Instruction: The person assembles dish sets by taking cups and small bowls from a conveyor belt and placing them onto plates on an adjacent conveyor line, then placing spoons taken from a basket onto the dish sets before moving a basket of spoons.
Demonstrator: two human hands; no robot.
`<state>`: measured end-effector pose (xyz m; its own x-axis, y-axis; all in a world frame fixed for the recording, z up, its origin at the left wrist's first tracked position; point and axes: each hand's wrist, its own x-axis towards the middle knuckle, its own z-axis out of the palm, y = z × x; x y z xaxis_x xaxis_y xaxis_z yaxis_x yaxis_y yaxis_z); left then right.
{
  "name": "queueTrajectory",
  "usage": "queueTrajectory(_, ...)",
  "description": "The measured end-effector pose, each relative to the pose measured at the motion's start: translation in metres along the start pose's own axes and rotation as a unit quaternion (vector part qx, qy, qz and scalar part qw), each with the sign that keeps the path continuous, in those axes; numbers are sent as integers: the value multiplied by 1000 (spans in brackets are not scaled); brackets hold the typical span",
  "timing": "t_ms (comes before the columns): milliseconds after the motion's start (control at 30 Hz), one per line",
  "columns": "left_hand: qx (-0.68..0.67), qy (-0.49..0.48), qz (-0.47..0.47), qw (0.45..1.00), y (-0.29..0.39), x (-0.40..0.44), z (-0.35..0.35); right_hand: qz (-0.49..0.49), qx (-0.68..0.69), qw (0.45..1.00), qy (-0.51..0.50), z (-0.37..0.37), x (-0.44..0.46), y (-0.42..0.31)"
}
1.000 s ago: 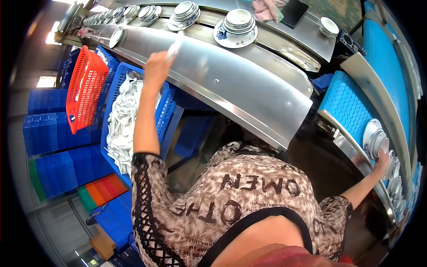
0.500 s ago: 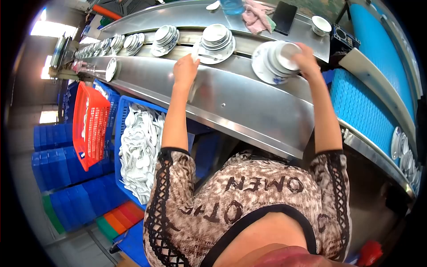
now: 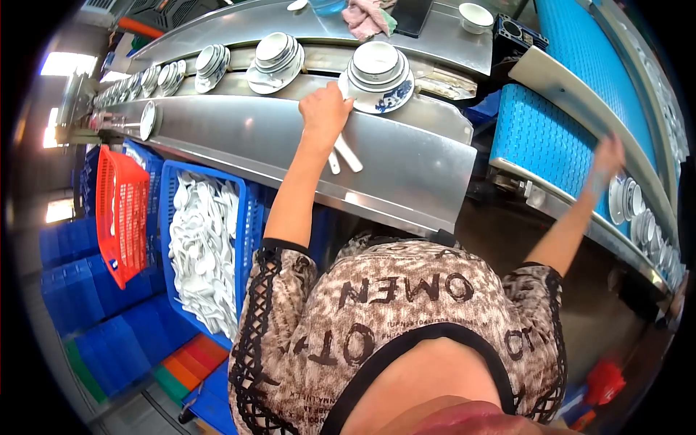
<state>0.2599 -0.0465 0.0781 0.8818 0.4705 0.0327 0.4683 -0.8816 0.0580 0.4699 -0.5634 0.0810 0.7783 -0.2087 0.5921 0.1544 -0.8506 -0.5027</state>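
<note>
White spoons stick out below my left hand, which is closed on them at the left edge of a stack of plate and bowls. The stack stands on the line along the metal counter. My right hand is blurred over the blue belt, just above another stack of bowls and plate; its fingers are smeared by motion. To the left, a blue basket holds many white spoons.
More dish stacks line the conveyor leftward. A red basket stands left of the blue one. A pink cloth, a dark phone and a small bowl lie on the far counter. A curved guard rail borders the belt.
My right hand has let go of the dish stack on the counter and swung right over the blue belt. My left hand has moved to that stack, with spoon handles now showing below it.
</note>
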Motion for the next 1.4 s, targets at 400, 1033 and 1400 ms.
queueTrajectory(400, -32, 89, 73, 993, -57, -7, 36, 473, 116, 837, -249, -51, 41, 327)
queueTrajectory(1033, -71, 154, -81, 982, -95, 2, 39, 68, 374, 775, -505, 146, -115, -229)
queueTrajectory(1400, -324, -127, 88, 933, -37, -38, -2, 33, 375, 883, -281, 99, -69, -181)
